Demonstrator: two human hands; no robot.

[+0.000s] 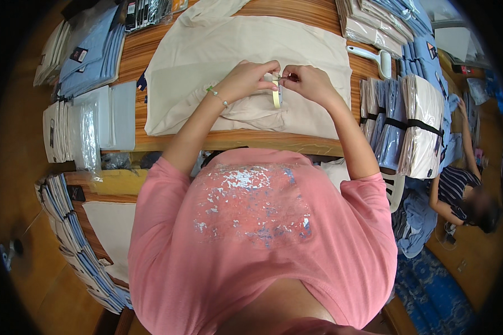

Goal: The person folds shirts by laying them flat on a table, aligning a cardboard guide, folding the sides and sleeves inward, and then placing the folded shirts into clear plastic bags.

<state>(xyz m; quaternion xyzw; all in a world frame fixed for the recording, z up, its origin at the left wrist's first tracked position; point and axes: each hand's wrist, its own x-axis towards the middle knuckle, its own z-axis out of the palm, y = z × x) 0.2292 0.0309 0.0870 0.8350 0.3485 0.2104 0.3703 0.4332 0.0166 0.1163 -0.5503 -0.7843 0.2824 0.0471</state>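
My left hand point(252, 76) is closed, its thumb and fingers pinching at the top of a pale yellow roll point(276, 98) that looks like tape. Close against it, my right hand point(307, 84) is closed, fingertips pinched together on something small and dark that I cannot make out. The fingertips of both hands nearly meet above the roll. Beneath them a beige garment point(223, 44) lies spread on the wooden table, with bunched folds point(240, 114) at its near side.
Packed folded garments point(422, 120) and a white-handled lint roller point(374, 54) lie at the right. Blue folded garments point(92, 53) and clear plastic bags point(85, 128) are stacked at the left. Another person point(461, 190) in a striped top is at the far right.
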